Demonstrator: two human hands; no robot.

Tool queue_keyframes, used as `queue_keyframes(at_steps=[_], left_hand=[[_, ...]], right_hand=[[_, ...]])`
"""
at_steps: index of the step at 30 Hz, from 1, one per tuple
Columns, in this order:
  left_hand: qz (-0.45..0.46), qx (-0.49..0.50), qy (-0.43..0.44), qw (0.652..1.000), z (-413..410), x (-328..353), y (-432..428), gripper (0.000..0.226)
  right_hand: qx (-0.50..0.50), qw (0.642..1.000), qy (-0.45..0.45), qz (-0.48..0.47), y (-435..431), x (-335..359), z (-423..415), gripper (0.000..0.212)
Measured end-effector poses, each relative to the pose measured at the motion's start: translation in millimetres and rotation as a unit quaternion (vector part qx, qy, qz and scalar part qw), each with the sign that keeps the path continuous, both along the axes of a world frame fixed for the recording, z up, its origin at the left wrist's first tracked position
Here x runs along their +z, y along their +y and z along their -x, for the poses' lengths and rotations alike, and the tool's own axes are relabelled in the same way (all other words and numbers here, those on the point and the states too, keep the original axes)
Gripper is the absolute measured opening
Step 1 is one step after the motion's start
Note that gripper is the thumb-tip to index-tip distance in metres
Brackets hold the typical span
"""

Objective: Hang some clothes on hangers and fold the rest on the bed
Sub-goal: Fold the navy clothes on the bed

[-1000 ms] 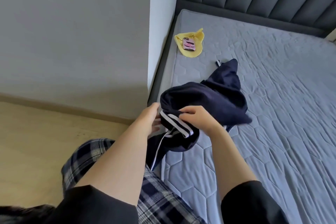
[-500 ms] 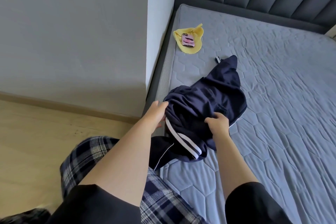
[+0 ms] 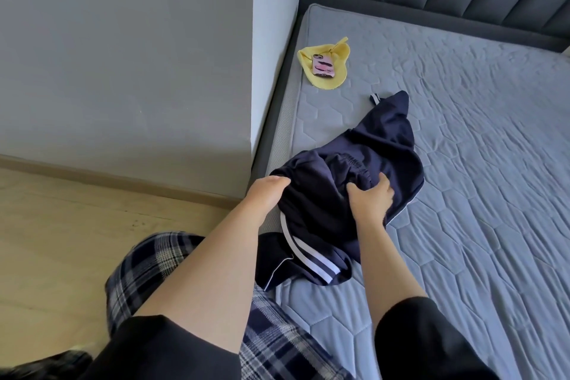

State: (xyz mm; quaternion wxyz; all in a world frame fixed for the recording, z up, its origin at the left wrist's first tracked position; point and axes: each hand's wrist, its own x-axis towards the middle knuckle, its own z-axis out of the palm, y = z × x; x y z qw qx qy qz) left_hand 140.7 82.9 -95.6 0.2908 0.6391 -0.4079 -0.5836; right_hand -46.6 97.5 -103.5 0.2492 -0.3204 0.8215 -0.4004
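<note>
Now left grip [image 3: 269, 194] and right grip [image 3: 369, 202] clutch navy garment [image 3: 314, 207] bunched between them (left seemingly tucked underneath).

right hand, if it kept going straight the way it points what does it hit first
More of the dark navy white-striped garment that the right hand grips; its bunched folds lie directly ahead. Beyond, probably bare grey quilted mattress.
</note>
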Motion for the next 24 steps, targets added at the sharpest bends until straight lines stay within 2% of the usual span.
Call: queue_keyframes(at_steps=[1, 2, 4, 5, 6, 8, 9, 12, 16, 18, 21, 24], left_hand=[[-0.003, 0.006, 0.001, 1.0, 0.3, 0.8, -0.4, 0.014], [-0.005, 0.014, -0.002, 1.0, 0.3, 1.9, -1.5, 0.012], [0.003, 0.035, -0.01, 0.999, -0.2, 3.4, -4.7, 0.019], [0.007, 0.052, -0.003, 0.999, -0.4, 3.9, -6.2, 0.023], [0.012, 0.071, 0.013, 0.997, -0.9, 4.8, -7.2, 0.022], [0.03, 0.101, 0.042, 0.994, -2.8, 7.0, -9.0, 0.013], [0.041, 0.113, 0.05, 0.991, -4.4, 7.9, -9.5, 0.011], [0.03, 0.146, 0.143, 0.979, -7.0, 14.3, -10.3, 0.011], [0.015, 0.142, 0.253, 0.957, -5.6, 19.4, -10.9, 0.013], [0.007, 0.128, 0.261, 0.957, -4.6, 19.7, -10.9, 0.016], [-0.016, 0.094, 0.221, 0.971, -4.4, 17.0, -9.3, 0.02], [-0.027, 0.084, 0.194, 0.977, -5.7, 13.1, -8.9, 0.022]], right_hand=[[0.018, 0.997, -0.069, -0.025, -5.0, -4.0, 2.0, 0.074], [0.026, 0.99, -0.139, -0.027, -9.7, -6.6, 3.8, 0.072], [-0.003, 0.973, -0.233, -0.002, -17.7, -8.7, 6.4, 0.043], [-0.034, 0.973, -0.226, 0.002, -20.2, -9.6, 7.7, 0.027], [-0.057, 0.979, -0.196, -0.015, -22.1, -11.2, 10.3, 0.022], [-0.073, 0.99, -0.074, -0.099, -21.4, -17.1, 15.1, 0.035], [-0.072, 0.99, -0.051, -0.113, -19.5, -19.9, 15.6, 0.037], [-0.062, 0.987, -0.143, -0.048, -13.9, -32.4, 17.2, 0.036], [-0.043, 0.977, -0.196, 0.068, -4.9, -20.7, 15.9, 0.056], [0.021, 0.967, -0.236, 0.094, -1.3, -14.0, 9.0, 0.059], [0.167, 0.948, -0.259, 0.079, 2.9, -8.3, -2.8, 0.039], [0.218, 0.94, -0.256, 0.051, 5.5, -4.8, -11.1, 0.032]])
